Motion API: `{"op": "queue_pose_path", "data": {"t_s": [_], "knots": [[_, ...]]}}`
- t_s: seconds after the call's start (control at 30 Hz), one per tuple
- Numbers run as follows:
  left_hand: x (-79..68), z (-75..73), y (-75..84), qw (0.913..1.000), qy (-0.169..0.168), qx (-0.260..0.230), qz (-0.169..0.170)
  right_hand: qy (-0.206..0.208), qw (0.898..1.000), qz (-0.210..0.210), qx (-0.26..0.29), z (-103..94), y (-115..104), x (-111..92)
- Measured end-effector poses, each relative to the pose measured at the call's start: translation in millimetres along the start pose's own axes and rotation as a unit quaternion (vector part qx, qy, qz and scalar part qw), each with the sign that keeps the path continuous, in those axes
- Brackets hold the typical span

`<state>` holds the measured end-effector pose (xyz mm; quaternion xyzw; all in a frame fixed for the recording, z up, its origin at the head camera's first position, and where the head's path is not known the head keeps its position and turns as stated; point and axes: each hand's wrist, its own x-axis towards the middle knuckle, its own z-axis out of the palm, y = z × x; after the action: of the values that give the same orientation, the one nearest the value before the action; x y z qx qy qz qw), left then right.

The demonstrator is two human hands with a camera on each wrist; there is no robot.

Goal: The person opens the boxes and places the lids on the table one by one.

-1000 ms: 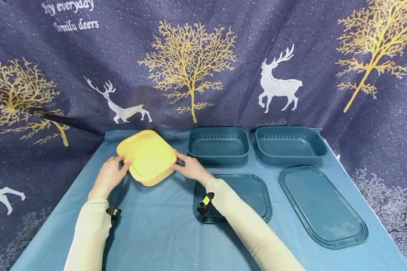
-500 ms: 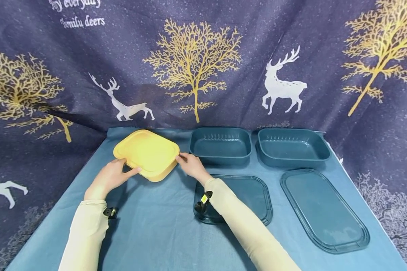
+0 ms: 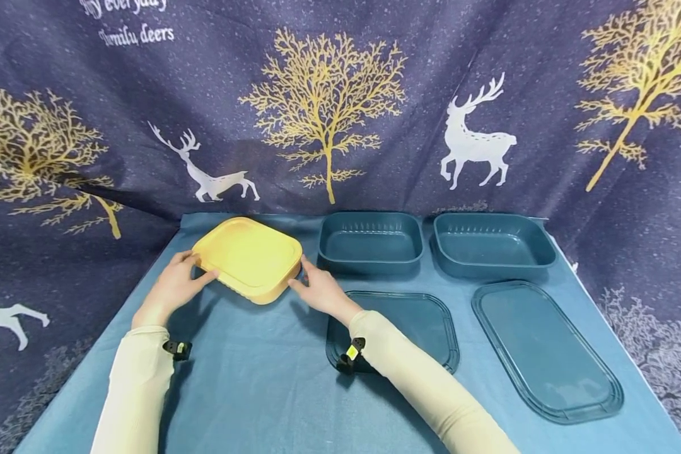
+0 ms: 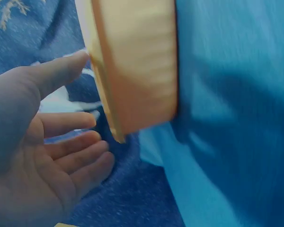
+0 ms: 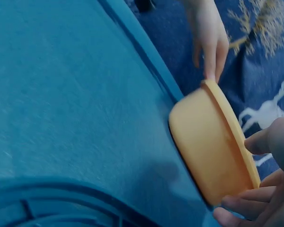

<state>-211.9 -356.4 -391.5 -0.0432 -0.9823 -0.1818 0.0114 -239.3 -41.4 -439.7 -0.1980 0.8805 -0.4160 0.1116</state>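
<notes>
A yellow food container [image 3: 248,255] with its lid on sits at the back left of the table. At its left end is my left hand [image 3: 170,287], fingers spread; in the left wrist view the thumb tip [image 4: 80,60] touches the lid's rim, while the other fingers lie apart from the box. My right hand [image 3: 322,289] reaches round the right front corner. In the right wrist view, its thumb is at the lid's rim and its fairly straight fingers [image 5: 246,203] lie against the box's end.
Two open dark teal containers [image 3: 371,260] [image 3: 495,271] stand along the back. Before them lie two dark teal lids [image 3: 408,315] [image 3: 550,353], the nearer one partly under my right wrist. A blue cloth [image 3: 250,391] covers the table, with a patterned curtain [image 3: 408,126] behind.
The yellow container has turned so its long side lies nearer to level with the back edge. My left hand has drawn left to its end; my right hand has spread round the corner.
</notes>
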Motion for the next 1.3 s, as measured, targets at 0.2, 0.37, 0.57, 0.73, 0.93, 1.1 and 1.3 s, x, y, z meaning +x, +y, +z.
{"op": "queue_pose_path", "data": {"t_s": [0.2,0.37,0.57,0.73,0.93,1.1,1.3], "knots": [[5.8,-3.6,-11.8,0.999,-0.045,-0.003,0.001,-0.031,0.998,-0.031,-0.037,5.6,-10.5,-5.0],[1.1,-2.2,-6.9,0.9989,-0.047,-0.001,-0.008,-0.042,0.998,-0.03,-0.033,5.6,-12.1,-2.1],[-3.1,-3.2,7.9,0.9979,-0.062,0.014,-0.006,-0.023,0.999,-0.024,-0.022,2.4,-6.4,4.1],[-7.8,2.8,15.8,0.998,-0.054,0.031,-0.004,-0.021,0.999,-0.027,0.003,6.7,3.1,11.7],[-14.1,12.3,22.3,0.9986,-0.027,0.045,-0.01,-0.028,0.999,-0.025,0.029,5.6,12.0,23.7],[-15.5,16.5,26.8,0.9985,0.007,0.054,0.0,-0.037,0.999,-0.021,0.031,2.6,16.5,30.2],[-14.1,17.1,31.8,0.9979,0.028,0.058,0.002,-0.023,0.999,-0.038,0.008,7.3,17.3,36.1]]}}
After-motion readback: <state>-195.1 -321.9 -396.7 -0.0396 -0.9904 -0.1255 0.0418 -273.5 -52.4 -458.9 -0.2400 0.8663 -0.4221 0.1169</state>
